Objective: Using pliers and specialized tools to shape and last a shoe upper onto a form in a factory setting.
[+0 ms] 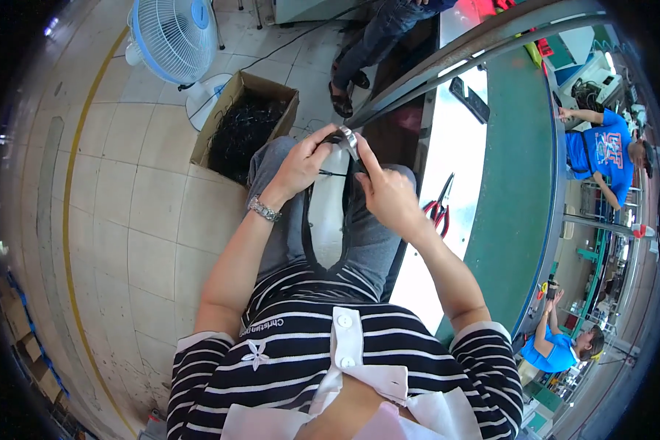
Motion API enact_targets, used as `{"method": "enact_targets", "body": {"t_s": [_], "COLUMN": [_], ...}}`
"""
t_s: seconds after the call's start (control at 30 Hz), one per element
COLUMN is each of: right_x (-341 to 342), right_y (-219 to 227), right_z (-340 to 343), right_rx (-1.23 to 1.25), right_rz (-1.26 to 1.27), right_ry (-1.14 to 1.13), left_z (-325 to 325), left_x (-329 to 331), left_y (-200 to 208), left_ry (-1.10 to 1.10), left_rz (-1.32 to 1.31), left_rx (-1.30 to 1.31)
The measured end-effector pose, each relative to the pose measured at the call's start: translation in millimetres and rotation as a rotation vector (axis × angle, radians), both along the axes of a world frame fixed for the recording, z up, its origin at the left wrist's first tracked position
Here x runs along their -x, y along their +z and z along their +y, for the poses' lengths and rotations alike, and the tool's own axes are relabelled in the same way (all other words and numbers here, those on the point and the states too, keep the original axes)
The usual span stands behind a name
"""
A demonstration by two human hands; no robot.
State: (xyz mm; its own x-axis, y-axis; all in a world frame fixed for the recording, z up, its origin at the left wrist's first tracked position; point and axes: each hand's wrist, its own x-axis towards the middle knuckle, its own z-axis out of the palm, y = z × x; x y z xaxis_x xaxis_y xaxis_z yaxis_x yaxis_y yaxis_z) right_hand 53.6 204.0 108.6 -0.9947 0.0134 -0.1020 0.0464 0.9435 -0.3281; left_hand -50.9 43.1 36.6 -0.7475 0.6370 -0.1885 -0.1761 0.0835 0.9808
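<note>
"What's near the round white-and-blue electric fan (172, 40)?"
"A narrow yellow stripe (67, 220) on pale floor tiles (154, 194), left of it."
"And right?"
"Someone's dark strappy sandals (341, 105); farther right, a long green worktop (517, 147)."

Pale square tiles cover the floor (150, 198) on the left, scuffed at the near end, with a yellow line (67, 213) curving along it and a darker grey strip (48, 191) farther left. A white-and-blue fan (172, 37) stands at the far left, and a dark cable (293, 42) trails over the tiles near it. On the right runs a long surface (517, 191), green with a shiny white band (447, 147) along its left side. A metal rail (447, 62) slants across its far end. Cluttered green-framed workstations (595, 271) fill the far right, and light glares off the white band.
</note>
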Motion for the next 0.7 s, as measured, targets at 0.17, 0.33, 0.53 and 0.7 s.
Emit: {"method": "enact_targets", "body": {"t_s": [0.17,0.33,0.53,0.7], "right_x": [12.0,9.4,-43.2,-144.4], "right_y": [45.3,9.2,15.1,-49.2], "right_z": [-11.4,-8.4,0.0,7.5], "right_rx": [0.145,0.026,0.374,0.314], "right_rz": [0.146,-0.072,0.051,0.315], "right_ry": [0.002,-0.005,-0.237,-0.790], "left_z": [-22.3,-32.9,-14.3,8.6], "left_x": [-15.1,-36.3,-39.2,-33.2], "left_y": [-4.1,26.6,14.5,26.4], "left_ry": [0.118,0.019,0.141,0.137], "left_rz": [-0.195,-0.332,0.458,0.503], "left_rx": [-0.264,-0.194,0.416,0.601]}}
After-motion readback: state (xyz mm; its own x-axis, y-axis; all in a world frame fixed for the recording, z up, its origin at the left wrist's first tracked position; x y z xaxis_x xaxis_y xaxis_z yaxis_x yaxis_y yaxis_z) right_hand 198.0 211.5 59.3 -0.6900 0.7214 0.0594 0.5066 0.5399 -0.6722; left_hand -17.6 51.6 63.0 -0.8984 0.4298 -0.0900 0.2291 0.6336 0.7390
